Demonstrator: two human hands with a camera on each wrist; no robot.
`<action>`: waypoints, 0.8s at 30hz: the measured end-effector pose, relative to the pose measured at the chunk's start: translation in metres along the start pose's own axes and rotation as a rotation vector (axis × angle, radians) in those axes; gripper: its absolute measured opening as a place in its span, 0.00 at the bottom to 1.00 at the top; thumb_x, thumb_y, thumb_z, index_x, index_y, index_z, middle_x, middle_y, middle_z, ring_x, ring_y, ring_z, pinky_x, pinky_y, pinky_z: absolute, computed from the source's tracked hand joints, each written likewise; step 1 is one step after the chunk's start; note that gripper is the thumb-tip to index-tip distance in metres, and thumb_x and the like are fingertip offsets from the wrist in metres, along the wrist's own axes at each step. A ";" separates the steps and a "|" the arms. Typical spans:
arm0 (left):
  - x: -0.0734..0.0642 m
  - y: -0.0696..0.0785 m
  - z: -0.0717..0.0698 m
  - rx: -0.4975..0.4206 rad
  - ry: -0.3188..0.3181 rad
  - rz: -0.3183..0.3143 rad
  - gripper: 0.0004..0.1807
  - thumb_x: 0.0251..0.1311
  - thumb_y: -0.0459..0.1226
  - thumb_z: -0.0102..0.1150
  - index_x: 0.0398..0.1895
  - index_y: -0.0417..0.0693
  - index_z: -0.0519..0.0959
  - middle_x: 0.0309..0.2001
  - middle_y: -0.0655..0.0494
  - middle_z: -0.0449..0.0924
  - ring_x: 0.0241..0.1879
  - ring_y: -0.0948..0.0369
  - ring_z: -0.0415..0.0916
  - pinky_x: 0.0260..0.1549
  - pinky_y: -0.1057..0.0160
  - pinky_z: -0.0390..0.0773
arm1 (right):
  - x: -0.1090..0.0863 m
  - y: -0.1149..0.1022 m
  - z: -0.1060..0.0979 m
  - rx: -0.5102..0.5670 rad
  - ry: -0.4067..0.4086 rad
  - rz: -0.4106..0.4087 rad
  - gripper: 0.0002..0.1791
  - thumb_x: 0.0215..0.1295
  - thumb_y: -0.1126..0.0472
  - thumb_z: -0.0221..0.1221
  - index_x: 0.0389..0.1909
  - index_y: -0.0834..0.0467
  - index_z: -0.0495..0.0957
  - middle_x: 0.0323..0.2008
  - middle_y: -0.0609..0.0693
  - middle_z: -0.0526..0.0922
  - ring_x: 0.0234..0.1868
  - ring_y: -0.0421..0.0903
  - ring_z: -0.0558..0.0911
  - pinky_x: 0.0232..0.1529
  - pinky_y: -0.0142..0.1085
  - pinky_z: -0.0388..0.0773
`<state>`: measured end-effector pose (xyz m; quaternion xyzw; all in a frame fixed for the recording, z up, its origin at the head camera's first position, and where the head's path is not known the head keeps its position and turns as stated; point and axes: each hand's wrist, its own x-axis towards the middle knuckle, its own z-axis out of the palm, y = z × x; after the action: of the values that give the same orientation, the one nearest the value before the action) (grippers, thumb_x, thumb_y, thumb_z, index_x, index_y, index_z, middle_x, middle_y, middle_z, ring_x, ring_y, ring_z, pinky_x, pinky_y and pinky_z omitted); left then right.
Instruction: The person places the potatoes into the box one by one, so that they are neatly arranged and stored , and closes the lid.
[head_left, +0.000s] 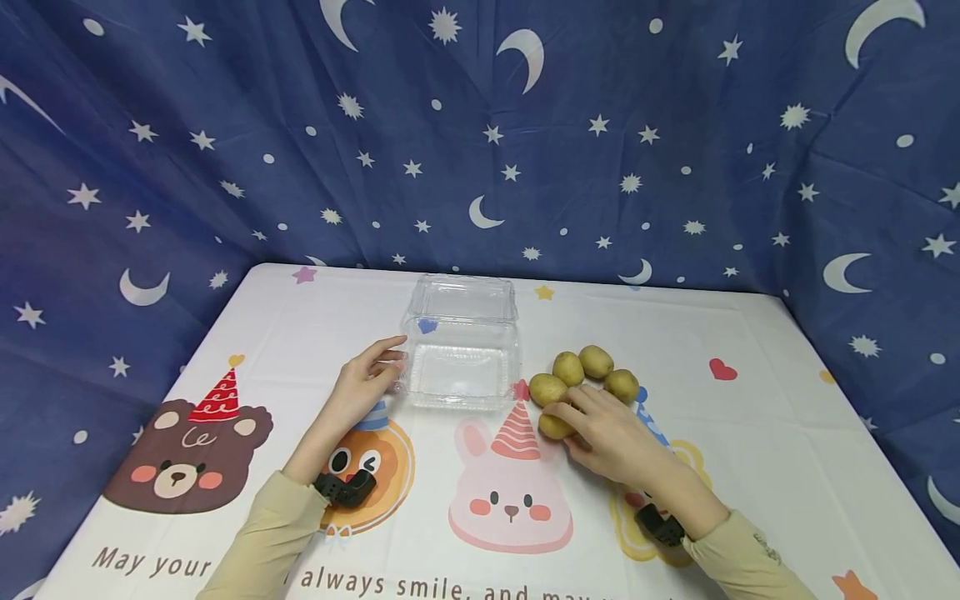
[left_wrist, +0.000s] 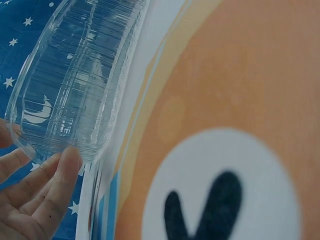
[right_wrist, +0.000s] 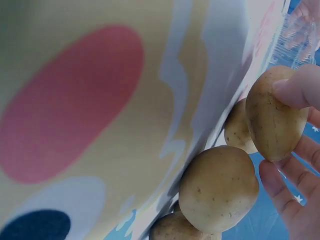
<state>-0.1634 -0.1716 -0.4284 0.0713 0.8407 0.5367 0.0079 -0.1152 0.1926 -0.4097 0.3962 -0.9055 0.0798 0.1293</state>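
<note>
A clear plastic clamshell container (head_left: 461,400) stands on the table with its lid (head_left: 465,298) folded back. My left hand (head_left: 369,372) rests at its left side, fingers near the rim; in the left wrist view the thumb (left_wrist: 69,162) is right at the end wall of the container (left_wrist: 75,95). Right of the container lies a cluster of several potatoes (head_left: 596,362). My right hand (head_left: 611,433) pinches the nearest potato (head_left: 553,427); the right wrist view shows the thumb over this potato (right_wrist: 275,120) and fingers on its other side. Another potato (right_wrist: 218,190) sits close by it.
A white tablecloth (head_left: 750,467) printed with cartoon animals, hearts and stars covers the table. Behind and beside it hangs a blue curtain (head_left: 480,133) with moons and stars. Black straps (head_left: 348,487) are on both wrists.
</note>
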 end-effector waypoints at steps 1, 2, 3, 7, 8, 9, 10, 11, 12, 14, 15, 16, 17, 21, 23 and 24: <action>0.000 0.000 0.000 0.000 0.000 0.000 0.23 0.67 0.33 0.51 0.65 0.47 0.70 0.54 0.37 0.79 0.43 0.47 0.83 0.34 0.71 0.81 | 0.000 0.000 -0.001 0.005 0.004 0.003 0.24 0.47 0.61 0.70 0.48 0.50 0.78 0.41 0.43 0.76 0.42 0.41 0.73 0.47 0.37 0.75; 0.000 0.001 0.000 0.000 0.000 0.000 0.23 0.67 0.33 0.51 0.65 0.47 0.70 0.54 0.37 0.79 0.43 0.48 0.83 0.33 0.72 0.81 | 0.000 0.000 -0.001 0.010 0.009 0.005 0.24 0.47 0.61 0.70 0.48 0.50 0.78 0.41 0.43 0.77 0.42 0.41 0.73 0.47 0.37 0.75; 0.000 0.001 0.000 -0.001 -0.001 0.001 0.23 0.67 0.33 0.51 0.65 0.47 0.70 0.54 0.37 0.79 0.43 0.48 0.83 0.33 0.72 0.81 | 0.001 0.000 -0.001 0.014 0.016 0.006 0.24 0.47 0.62 0.70 0.48 0.50 0.78 0.41 0.43 0.77 0.43 0.41 0.74 0.47 0.37 0.75; 0.000 0.001 0.000 -0.003 0.000 0.001 0.23 0.66 0.33 0.51 0.65 0.47 0.70 0.53 0.37 0.79 0.42 0.48 0.83 0.33 0.73 0.80 | 0.002 0.000 -0.003 0.037 0.040 0.019 0.25 0.47 0.62 0.70 0.50 0.50 0.78 0.42 0.43 0.77 0.44 0.42 0.74 0.46 0.37 0.74; 0.000 0.001 0.000 -0.005 0.000 0.001 0.23 0.66 0.33 0.51 0.65 0.46 0.70 0.53 0.37 0.79 0.42 0.48 0.83 0.33 0.73 0.80 | 0.002 0.000 -0.003 0.043 0.045 0.024 0.25 0.47 0.62 0.70 0.50 0.50 0.78 0.42 0.43 0.77 0.44 0.42 0.74 0.46 0.37 0.74; 0.000 0.001 0.000 -0.007 0.000 0.000 0.23 0.66 0.32 0.51 0.65 0.46 0.70 0.53 0.37 0.79 0.42 0.47 0.83 0.33 0.72 0.81 | 0.002 0.000 -0.003 0.051 0.049 0.030 0.25 0.47 0.62 0.70 0.50 0.51 0.78 0.42 0.43 0.77 0.43 0.41 0.73 0.45 0.36 0.74; 0.000 0.001 0.000 -0.010 0.000 -0.001 0.23 0.66 0.32 0.51 0.65 0.46 0.70 0.53 0.36 0.79 0.42 0.47 0.82 0.33 0.72 0.81 | 0.002 0.000 -0.004 0.057 0.053 0.037 0.26 0.47 0.62 0.70 0.51 0.50 0.78 0.42 0.43 0.77 0.43 0.41 0.73 0.44 0.36 0.74; 0.000 0.001 0.000 -0.012 -0.001 -0.003 0.23 0.66 0.32 0.51 0.66 0.45 0.70 0.53 0.36 0.79 0.42 0.47 0.82 0.33 0.72 0.81 | 0.002 0.000 -0.005 0.064 0.057 0.042 0.26 0.47 0.62 0.70 0.51 0.50 0.78 0.42 0.43 0.77 0.42 0.40 0.73 0.43 0.36 0.74; 0.000 0.001 0.000 -0.015 -0.002 -0.004 0.23 0.66 0.32 0.51 0.66 0.45 0.70 0.53 0.36 0.79 0.42 0.47 0.82 0.33 0.71 0.81 | 0.002 -0.001 -0.005 0.070 0.062 0.047 0.26 0.47 0.62 0.70 0.51 0.50 0.78 0.42 0.43 0.77 0.42 0.40 0.73 0.42 0.35 0.73; 0.000 0.001 0.000 -0.023 -0.004 -0.004 0.23 0.66 0.32 0.51 0.66 0.44 0.69 0.53 0.36 0.79 0.43 0.47 0.82 0.34 0.70 0.82 | 0.002 -0.001 -0.006 0.080 0.076 0.051 0.26 0.47 0.62 0.70 0.51 0.50 0.78 0.41 0.43 0.77 0.41 0.40 0.72 0.41 0.35 0.73; 0.000 0.001 0.001 -0.024 -0.004 -0.005 0.23 0.66 0.32 0.50 0.66 0.44 0.69 0.53 0.36 0.79 0.43 0.47 0.82 0.34 0.70 0.82 | 0.002 -0.001 -0.006 0.085 0.084 0.052 0.26 0.47 0.62 0.70 0.51 0.50 0.78 0.41 0.43 0.76 0.41 0.39 0.72 0.40 0.34 0.73; 0.000 0.000 0.001 -0.025 -0.005 -0.004 0.23 0.66 0.32 0.50 0.66 0.44 0.69 0.53 0.36 0.78 0.43 0.47 0.82 0.34 0.70 0.82 | 0.002 -0.001 -0.007 0.088 0.091 0.053 0.26 0.46 0.62 0.70 0.51 0.51 0.78 0.40 0.43 0.76 0.40 0.39 0.72 0.40 0.34 0.72; 0.000 0.000 0.001 -0.026 -0.006 -0.003 0.23 0.66 0.32 0.50 0.66 0.44 0.69 0.53 0.36 0.78 0.43 0.46 0.82 0.34 0.70 0.82 | 0.002 -0.001 -0.007 0.092 0.099 0.053 0.26 0.46 0.62 0.70 0.51 0.51 0.78 0.40 0.43 0.76 0.40 0.39 0.72 0.39 0.34 0.72; 0.000 0.000 0.000 -0.024 -0.005 0.000 0.23 0.67 0.33 0.51 0.66 0.44 0.69 0.53 0.36 0.79 0.43 0.46 0.82 0.33 0.71 0.82 | 0.003 -0.001 -0.009 0.104 0.128 0.050 0.26 0.46 0.63 0.70 0.50 0.52 0.78 0.39 0.43 0.75 0.39 0.39 0.71 0.38 0.33 0.71; 0.000 0.001 0.000 -0.021 -0.001 0.001 0.23 0.67 0.33 0.51 0.66 0.44 0.69 0.53 0.36 0.79 0.43 0.46 0.82 0.33 0.71 0.81 | 0.004 -0.001 -0.010 0.105 0.139 0.049 0.26 0.46 0.62 0.70 0.50 0.52 0.78 0.39 0.44 0.75 0.39 0.39 0.71 0.38 0.33 0.71; 0.000 0.000 0.000 -0.021 0.000 0.001 0.23 0.67 0.33 0.51 0.66 0.44 0.70 0.53 0.36 0.79 0.43 0.46 0.82 0.33 0.71 0.81 | 0.005 -0.001 -0.010 0.106 0.144 0.049 0.26 0.46 0.63 0.70 0.50 0.52 0.78 0.39 0.44 0.75 0.39 0.40 0.71 0.39 0.34 0.71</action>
<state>-0.1636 -0.1713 -0.4280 0.0718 0.8349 0.5456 0.0085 -0.1160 0.1904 -0.3984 0.3737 -0.8977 0.1592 0.1707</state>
